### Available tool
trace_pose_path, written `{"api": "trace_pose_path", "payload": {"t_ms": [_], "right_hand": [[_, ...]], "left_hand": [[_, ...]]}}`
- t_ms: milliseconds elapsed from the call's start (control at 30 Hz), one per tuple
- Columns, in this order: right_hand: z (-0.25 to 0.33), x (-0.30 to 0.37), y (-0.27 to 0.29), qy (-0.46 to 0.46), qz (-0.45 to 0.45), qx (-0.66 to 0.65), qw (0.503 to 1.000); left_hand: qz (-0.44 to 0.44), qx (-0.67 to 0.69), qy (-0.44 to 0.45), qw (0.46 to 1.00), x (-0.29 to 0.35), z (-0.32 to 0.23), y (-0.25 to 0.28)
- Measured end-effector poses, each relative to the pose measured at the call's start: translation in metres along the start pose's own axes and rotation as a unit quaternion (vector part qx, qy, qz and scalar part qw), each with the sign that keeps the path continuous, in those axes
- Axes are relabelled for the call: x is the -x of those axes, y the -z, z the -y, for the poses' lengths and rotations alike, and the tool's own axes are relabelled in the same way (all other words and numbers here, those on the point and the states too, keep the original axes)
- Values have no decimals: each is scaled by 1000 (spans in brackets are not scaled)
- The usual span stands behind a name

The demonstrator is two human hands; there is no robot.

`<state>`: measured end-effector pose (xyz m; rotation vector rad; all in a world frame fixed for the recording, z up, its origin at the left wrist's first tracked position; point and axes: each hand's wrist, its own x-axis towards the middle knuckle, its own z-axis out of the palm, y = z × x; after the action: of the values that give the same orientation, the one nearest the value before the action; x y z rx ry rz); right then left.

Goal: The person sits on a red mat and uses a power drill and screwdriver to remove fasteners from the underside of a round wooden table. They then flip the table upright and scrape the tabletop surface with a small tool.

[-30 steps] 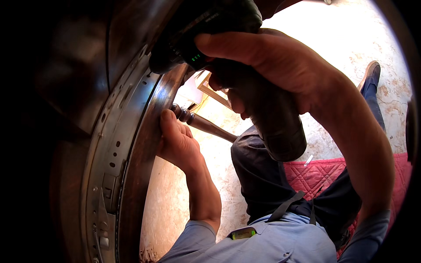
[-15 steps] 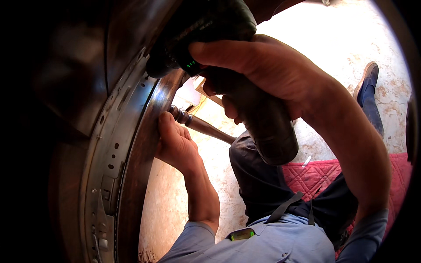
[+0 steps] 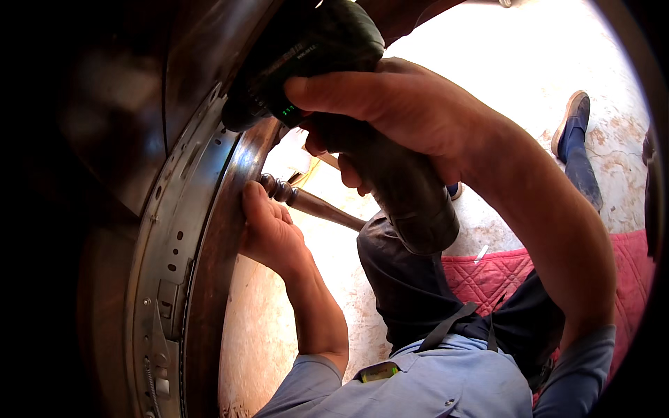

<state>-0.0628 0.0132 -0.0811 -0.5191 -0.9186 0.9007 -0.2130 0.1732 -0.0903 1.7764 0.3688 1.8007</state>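
Note:
My right hand [image 3: 418, 115] is wrapped around the grip of a dark cordless drill [image 3: 404, 195], thumb along its side. The drill's nose points left against the upper part of a metal drawer slide [image 3: 178, 237]; its tip is hidden in shadow. This slide has several holes and runs along a dark wooden rail [image 3: 214, 261]. Lower down, my left hand [image 3: 272, 233] grips the rail's edge, thumb on the near face and fingers partly hidden behind it.
Dark wooden panels [image 3: 132, 104] rise at the left. Behind my left hand a turned wooden leg [image 3: 320, 207] slants across. A red quilted cloth [image 3: 488, 272] lies on the stained floor [image 3: 258, 327] by my legs. Another person's shoe [image 3: 573, 118] shows at the right.
The whole view has shifted slightly, so most things sit a little farther left. Both hands keep their holds, and the drill stays at the slide.

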Motion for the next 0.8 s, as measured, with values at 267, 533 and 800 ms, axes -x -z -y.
{"api": "trace_pose_path", "payload": {"t_ms": [267,533,800], "right_hand": [[-8,-2,-6,-2,-30,15,999],[-25,2,30,17,-78,97,992],[-15,82,63,28,-157,215,963]], "left_hand": [[-3,-14,23,1000,-2,7,7],[-20,-83,13,996,2,33,-19],[16,-76,-73,994,-21,25,20]]}}
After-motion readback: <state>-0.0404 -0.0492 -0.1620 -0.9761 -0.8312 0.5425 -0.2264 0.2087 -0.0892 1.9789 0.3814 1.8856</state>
